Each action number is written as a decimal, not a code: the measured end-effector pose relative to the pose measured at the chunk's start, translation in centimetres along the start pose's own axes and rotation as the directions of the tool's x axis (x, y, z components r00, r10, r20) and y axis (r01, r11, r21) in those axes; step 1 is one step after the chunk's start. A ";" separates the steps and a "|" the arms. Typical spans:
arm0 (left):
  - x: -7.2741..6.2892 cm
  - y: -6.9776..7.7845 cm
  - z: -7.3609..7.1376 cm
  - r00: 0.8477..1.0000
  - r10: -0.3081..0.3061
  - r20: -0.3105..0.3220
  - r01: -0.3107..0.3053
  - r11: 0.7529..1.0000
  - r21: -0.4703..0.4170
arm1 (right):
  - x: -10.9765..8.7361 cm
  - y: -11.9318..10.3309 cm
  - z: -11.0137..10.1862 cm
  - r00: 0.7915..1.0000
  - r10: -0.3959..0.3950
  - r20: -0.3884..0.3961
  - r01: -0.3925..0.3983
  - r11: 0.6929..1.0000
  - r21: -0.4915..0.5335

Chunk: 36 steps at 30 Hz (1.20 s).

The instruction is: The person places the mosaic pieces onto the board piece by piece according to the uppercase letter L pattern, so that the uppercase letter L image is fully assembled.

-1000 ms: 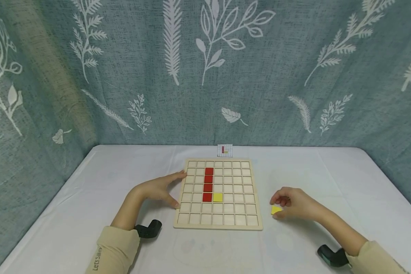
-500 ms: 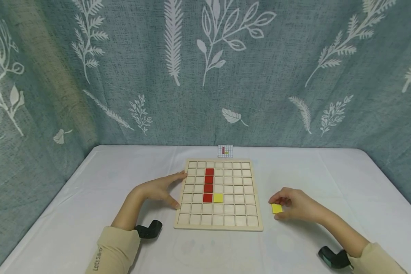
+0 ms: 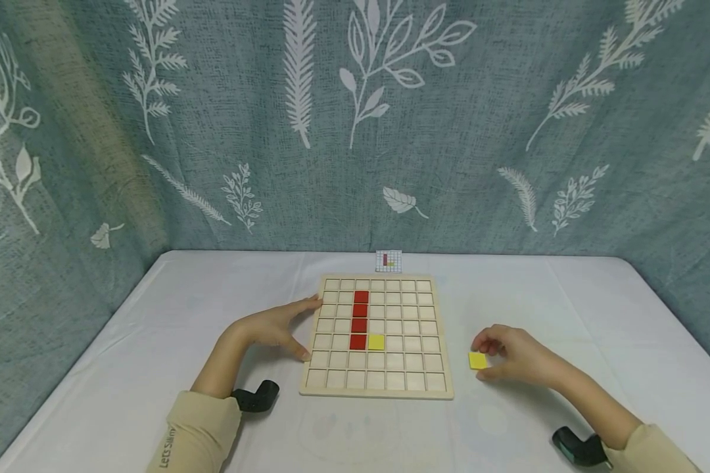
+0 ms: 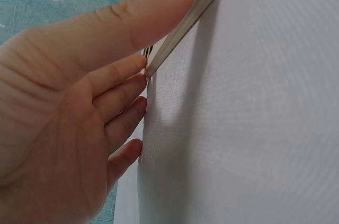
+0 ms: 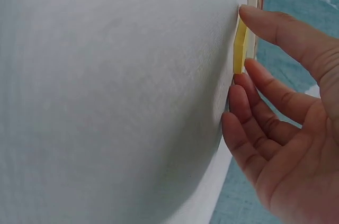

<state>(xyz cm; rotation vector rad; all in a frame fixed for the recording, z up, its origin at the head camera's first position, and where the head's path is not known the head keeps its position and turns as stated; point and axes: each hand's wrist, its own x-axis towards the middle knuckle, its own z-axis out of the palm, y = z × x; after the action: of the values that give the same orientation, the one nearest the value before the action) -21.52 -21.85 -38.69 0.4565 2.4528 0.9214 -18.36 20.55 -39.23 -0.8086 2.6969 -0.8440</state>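
Note:
A square wooden grid board (image 3: 377, 394) lies on the white table with four-sided cells. A column of several red tiles (image 3: 359, 325) sits in it, with one yellow tile (image 3: 376, 342) beside the lowest. My left hand (image 3: 270, 326) rests at the board's left side, thumb and forefinger spread along its edge; in the left wrist view the thumb (image 4: 132, 20) overlaps that edge. To the right of the board, my right hand (image 3: 515, 355) holds a second yellow tile (image 3: 478, 360) by its edges, low at the tabletop. Its thumb and fingertips flank opposite sides of the tile (image 5: 240, 49).
A small printed grid card (image 3: 388, 261) with a red and yellow pattern lies behind the board, near the table's back edge. A blue-green leaf-print curtain (image 3: 355, 131) hangs behind the table. Dark wrist devices (image 3: 257, 396) show below both hands.
The yellow tile at my right hand shows more fully than a second ago, and the fingers have shifted slightly right. My left hand and the board stay in place.

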 end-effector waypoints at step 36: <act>0.0 0.2 0.0 1.000 0.005 0.007 -0.005 1.000 0.010 | -0.1 -0.7 -2.4 0.996 -0.007 0.084 0.000 0.997 0.082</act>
<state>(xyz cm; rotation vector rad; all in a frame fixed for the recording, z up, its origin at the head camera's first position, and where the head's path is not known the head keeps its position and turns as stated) -21.44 -21.68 -38.56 0.4689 2.4527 0.9084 -18.80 21.20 -36.89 -0.8115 2.5710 -0.8949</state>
